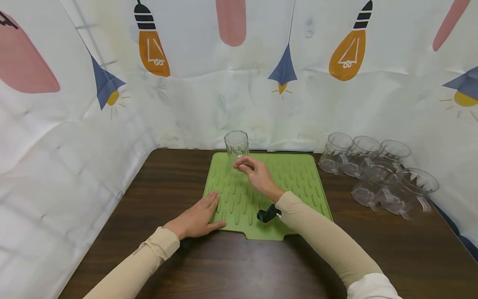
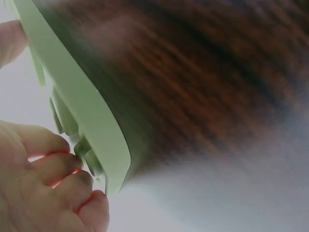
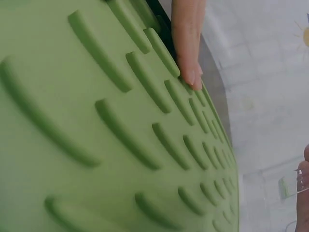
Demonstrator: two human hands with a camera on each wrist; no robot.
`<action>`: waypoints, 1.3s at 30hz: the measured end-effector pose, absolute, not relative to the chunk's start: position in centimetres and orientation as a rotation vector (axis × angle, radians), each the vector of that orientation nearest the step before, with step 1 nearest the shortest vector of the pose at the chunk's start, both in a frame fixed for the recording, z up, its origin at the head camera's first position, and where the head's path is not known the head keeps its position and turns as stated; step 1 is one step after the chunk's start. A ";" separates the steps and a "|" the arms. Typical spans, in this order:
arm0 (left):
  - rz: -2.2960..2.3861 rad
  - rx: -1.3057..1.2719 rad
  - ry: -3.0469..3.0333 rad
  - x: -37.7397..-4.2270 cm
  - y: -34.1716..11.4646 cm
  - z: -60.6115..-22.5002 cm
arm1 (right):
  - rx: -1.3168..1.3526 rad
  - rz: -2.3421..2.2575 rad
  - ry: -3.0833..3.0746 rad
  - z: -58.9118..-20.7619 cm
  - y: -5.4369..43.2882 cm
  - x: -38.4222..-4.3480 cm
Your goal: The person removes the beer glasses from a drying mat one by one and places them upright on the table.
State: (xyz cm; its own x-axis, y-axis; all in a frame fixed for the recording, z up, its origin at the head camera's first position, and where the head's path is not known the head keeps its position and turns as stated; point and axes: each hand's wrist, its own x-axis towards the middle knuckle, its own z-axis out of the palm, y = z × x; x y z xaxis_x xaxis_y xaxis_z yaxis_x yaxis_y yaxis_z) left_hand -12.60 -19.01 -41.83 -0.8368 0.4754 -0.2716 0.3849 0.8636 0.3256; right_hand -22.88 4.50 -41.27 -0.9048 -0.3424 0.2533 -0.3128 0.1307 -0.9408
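A ribbed green drying mat (image 1: 261,195) lies on the dark wooden table. Toward its back left corner stands an upright clear glass mug (image 1: 237,145), mouth up. My right hand (image 1: 255,172) pinches the mug at its near side, where the handle is, with fingers bent; the hand hides the mug's lower part. In the right wrist view a bit of the glass (image 3: 292,186) shows beside a finger at the right edge. My left hand (image 1: 199,216) rests flat on the mat's front left edge, fingers extended, and its fingers (image 2: 72,176) lie over the ridges in the left wrist view.
Several clear glass mugs (image 1: 337,145) stand grouped on the table's right side, beyond the mat. A white patterned cloth (image 1: 194,104) hangs behind and along the left. Bare wood (image 1: 168,178) shows left of the mat. A black wrist camera (image 1: 267,214) hangs under my right wrist.
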 end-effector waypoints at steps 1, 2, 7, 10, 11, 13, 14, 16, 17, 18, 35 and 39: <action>0.368 0.647 2.692 -12.6 -19.0 -41.8 | -0.683 -1.940 2.345 -41.2 4.7 -22.8; 0.366 0.645 2.690 -12.6 -19.0 -41.8 | -0.690 -1.939 2.349 -41.1 5.0 -22.8; 0.365 0.646 2.682 -12.8 -19.0 -41.7 | -0.721 -1.921 2.354 -40.9 6.3 -22.3; 0.364 0.654 2.695 -13.1 -19.1 -41.3 | -0.748 -1.903 2.363 -40.7 7.1 -22.1; 0.370 0.661 2.700 -13.3 -19.1 -41.2 | -0.752 -1.898 2.365 -40.7 7.3 -22.0; 0.378 0.673 2.711 -13.5 -19.0 -40.9 | -0.759 -1.883 2.379 -40.5 7.8 -21.8; 0.375 0.677 2.719 -13.7 -19.0 -40.7 | -0.760 -1.873 2.390 -40.4 8.0 -21.7; 0.375 0.688 2.732 -13.9 -18.8 -40.3 | -0.758 -1.848 2.418 -40.3 8.5 -21.5; 0.377 0.697 2.741 -14.0 -18.7 -40.1 | -0.761 -1.837 2.431 -40.2 8.7 -21.4; 0.376 0.706 2.753 -14.1 -18.5 -39.9 | -0.763 -1.828 2.442 -40.2 8.9 -21.3; 0.539 0.804 2.978 -15.7 -15.8 -38.2 | -0.832 -1.642 2.651 -39.8 13.0 -18.9; 0.606 0.841 3.009 -16.0 -14.6 -38.4 | -0.907 -1.527 2.767 -39.9 14.4 -18.6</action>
State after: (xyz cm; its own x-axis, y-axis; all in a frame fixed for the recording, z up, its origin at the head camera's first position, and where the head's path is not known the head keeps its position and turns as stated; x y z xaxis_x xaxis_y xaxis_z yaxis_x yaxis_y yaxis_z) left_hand -15.96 -14.59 -38.40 -0.8596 0.4916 0.1395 0.5073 0.7881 0.3487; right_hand -18.59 14.42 -39.89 -0.8379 -0.3941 0.3776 -0.5295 0.4193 -0.7374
